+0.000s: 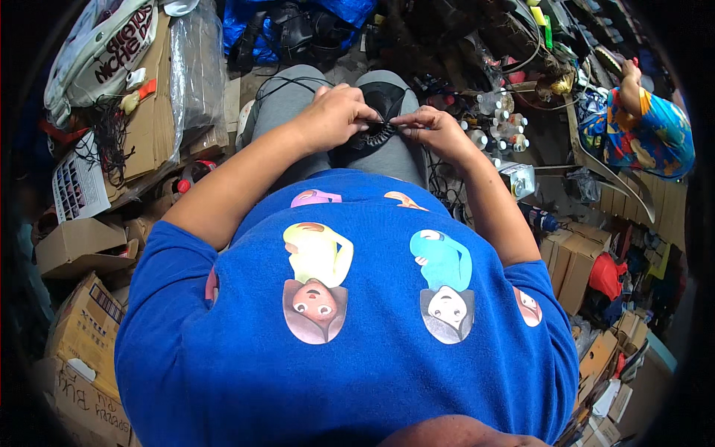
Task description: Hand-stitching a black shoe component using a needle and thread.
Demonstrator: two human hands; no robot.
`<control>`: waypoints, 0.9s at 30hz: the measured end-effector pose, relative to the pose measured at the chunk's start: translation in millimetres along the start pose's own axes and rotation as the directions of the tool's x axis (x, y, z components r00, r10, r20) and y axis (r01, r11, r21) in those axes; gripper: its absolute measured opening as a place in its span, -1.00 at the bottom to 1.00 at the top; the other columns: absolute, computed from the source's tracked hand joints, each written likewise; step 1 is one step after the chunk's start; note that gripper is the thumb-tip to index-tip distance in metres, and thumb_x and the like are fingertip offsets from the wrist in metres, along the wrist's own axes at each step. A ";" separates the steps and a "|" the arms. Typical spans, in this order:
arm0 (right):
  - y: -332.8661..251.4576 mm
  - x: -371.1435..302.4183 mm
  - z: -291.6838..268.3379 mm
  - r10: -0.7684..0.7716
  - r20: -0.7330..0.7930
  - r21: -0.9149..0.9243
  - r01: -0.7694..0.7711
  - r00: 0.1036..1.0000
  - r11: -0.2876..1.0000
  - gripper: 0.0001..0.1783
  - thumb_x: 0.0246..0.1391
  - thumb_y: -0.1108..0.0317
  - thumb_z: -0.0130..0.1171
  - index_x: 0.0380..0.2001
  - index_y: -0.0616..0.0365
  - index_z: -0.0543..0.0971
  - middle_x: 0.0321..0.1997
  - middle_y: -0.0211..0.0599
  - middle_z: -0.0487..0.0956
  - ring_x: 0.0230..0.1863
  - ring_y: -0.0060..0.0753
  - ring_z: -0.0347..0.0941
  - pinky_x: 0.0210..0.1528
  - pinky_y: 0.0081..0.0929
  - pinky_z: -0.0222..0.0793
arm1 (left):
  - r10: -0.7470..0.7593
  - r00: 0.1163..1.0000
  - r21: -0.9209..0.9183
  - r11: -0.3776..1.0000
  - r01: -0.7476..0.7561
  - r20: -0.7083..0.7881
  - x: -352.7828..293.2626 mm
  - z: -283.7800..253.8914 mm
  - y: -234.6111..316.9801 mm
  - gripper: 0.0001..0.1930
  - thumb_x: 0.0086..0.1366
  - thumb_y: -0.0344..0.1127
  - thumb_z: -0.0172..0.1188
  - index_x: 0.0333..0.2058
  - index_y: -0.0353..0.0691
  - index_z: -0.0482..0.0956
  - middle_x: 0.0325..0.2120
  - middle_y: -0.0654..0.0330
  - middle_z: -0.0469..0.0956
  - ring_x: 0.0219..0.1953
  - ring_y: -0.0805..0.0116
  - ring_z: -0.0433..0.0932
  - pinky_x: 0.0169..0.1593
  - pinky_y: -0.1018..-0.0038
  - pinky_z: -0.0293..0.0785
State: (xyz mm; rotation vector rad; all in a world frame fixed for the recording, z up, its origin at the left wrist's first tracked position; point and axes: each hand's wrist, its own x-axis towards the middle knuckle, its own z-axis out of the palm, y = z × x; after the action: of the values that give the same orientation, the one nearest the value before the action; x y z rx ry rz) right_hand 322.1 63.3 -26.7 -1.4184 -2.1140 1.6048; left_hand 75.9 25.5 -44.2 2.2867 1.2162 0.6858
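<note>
Over my grey-clad knees, my left hand (339,113) and my right hand (438,131) are close together, each with its fingertips pinched. A thin black cord (277,79) loops out to the left past my left hand. Its end seems to run between the two pinches, though dark on dark makes this hard to see. Under my fingers, a black item (378,139) with a ribbed or stitched curved edge rests on my right thigh. It looks like part of a shoe, but I cannot tell its kind for certain.
Several clear bottles with white caps (511,132) stand to the right. Beyond them is a child-sized person in a bright patterned shirt (646,134). Flattened cardboard (149,127) and open boxes (80,249) crowd the left. A blue tarp (242,26) lies ahead, with black items on it.
</note>
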 end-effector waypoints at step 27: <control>36.8 -17.0 5.9 0.027 -0.115 0.128 -0.012 0.993 0.992 -0.74 -0.08 0.32 0.36 -0.32 0.17 0.55 -0.29 -0.49 0.36 -0.21 -0.67 0.34 -0.22 -0.65 0.29 | -0.271 0.918 -0.313 0.880 0.358 0.289 14.1 -11.7 3.1 -0.85 0.15 -0.37 0.13 -0.28 -0.23 0.52 -0.46 0.06 0.55 -0.33 0.17 0.54 -0.24 0.33 0.41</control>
State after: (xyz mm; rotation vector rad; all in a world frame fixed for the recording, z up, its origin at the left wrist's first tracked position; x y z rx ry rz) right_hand 349.6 46.5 -52.0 -1.4586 -1.9043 1.5905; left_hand 77.5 37.8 -30.2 1.7547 1.1989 0.4526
